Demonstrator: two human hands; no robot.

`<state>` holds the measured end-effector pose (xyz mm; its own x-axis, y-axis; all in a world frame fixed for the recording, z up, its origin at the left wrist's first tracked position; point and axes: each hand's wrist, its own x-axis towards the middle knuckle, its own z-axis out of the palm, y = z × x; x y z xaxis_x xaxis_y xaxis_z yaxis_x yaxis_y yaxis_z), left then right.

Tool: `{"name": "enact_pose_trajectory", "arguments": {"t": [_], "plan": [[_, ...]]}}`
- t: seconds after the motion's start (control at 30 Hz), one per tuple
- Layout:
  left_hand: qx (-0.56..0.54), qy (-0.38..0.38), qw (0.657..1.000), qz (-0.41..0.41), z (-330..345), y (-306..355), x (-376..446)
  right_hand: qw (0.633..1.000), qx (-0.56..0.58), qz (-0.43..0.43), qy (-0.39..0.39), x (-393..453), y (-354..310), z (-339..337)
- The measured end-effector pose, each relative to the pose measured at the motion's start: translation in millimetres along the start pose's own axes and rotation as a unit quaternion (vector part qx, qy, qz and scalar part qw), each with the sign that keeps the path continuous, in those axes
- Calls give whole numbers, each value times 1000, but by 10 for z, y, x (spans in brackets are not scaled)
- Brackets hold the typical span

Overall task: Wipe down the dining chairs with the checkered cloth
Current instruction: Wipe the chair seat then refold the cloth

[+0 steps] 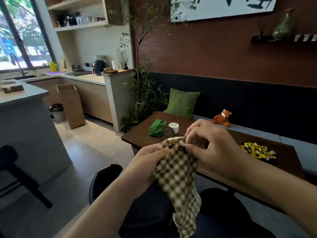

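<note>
The checkered cloth (178, 179), green and cream, hangs down in front of me, held up at chest height. My left hand (147, 164) pinches its top edge from the left, and my right hand (211, 148) pinches the same edge from the right, thumbs close together. Below the cloth stand two black dining chairs: one (106, 179) with its curved back at lower centre, another (223, 203) under the table's near edge to the right. Both chairs are partly hidden by my arms and the cloth.
The wooden dining table (188, 121) carries a green cloth bundle (157, 127), a white lidded jar (173, 127) and yellow wrapped sweets (257, 150). Behind it runs a bench with a green cushion (182, 102) and a toy fox (222, 117). A black stool (20, 177) stands at left, near a grey counter.
</note>
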<state>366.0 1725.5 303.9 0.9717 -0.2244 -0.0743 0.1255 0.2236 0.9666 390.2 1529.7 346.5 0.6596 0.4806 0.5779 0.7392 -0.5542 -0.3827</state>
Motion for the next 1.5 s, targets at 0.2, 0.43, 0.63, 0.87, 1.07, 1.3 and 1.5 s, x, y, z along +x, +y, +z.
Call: {"name": "enact_pose_trajectory", "arguments": {"t": [0.2, 0.43, 0.63, 0.87, 1.07, 1.3, 1.5], "plan": [[-49, 19, 997, 64, -629, 186, 192, 987, 17, 69, 146, 314, -274, 408], [-36, 31, 998, 41, -1164, 361, 186, 967, -29, -17, 253, 603, -725, 949], [-13, 37, 998, 42, -1254, 385, 111, 978, -83, -52, 184, 742, -906, 1063], [-15, -67, 992, 102, -1224, 434, -1, 974, -12, 73, 216, 805, -935, 943], [50, -9, 987, 151, -1156, 488, 69, 968, 143, 173, 110, 761, -876, 635], [93, -38, 982, 157, -1070, 474, 177, 941, 237, 226, -83, 657, -830, 444], [200, 12, 938, 283, -1002, 353, 308, 937, 215, 237, -140, 630, -744, 309]]}}
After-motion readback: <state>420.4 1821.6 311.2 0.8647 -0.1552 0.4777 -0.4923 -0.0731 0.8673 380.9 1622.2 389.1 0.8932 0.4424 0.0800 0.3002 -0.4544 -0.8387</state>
